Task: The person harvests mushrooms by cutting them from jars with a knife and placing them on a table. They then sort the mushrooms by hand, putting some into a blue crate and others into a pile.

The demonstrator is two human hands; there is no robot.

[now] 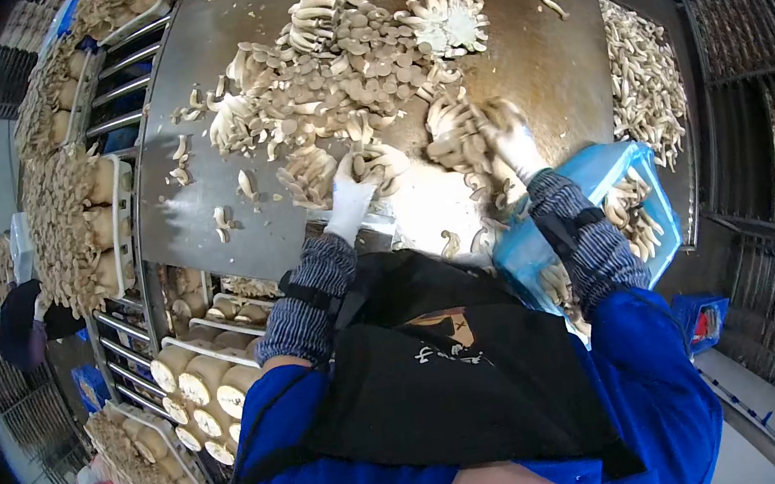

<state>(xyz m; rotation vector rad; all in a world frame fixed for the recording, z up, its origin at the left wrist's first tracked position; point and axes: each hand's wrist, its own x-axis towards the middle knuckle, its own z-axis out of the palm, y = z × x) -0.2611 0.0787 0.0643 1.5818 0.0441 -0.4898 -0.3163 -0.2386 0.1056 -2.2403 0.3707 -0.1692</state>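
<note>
Both hands wear white gloves, with striped sleeves on the forearms. My left hand (351, 198) is closed round part of a mushroom cluster (380, 167) near the table's front edge. To the right, my right hand (513, 139) is closed on mushrooms, partly blurred, beside another cluster (457, 135). A large pile of grey-brown mushrooms (355, 70) lies beyond both hands on the metal table (539, 55). At the back right of the pile, a cluster (446, 19) shows its pale cut base. Below my right hand, a blue plastic bag (527, 258) holds loose mushrooms.
Crates of mushroom bottles (101, 221) stand on a roller conveyor (125, 92) at the left. A long container of mushrooms (645, 76) lies right of the table. Racks (759, 85) line the right side. A person in dark clothes (19, 325) is at the far left.
</note>
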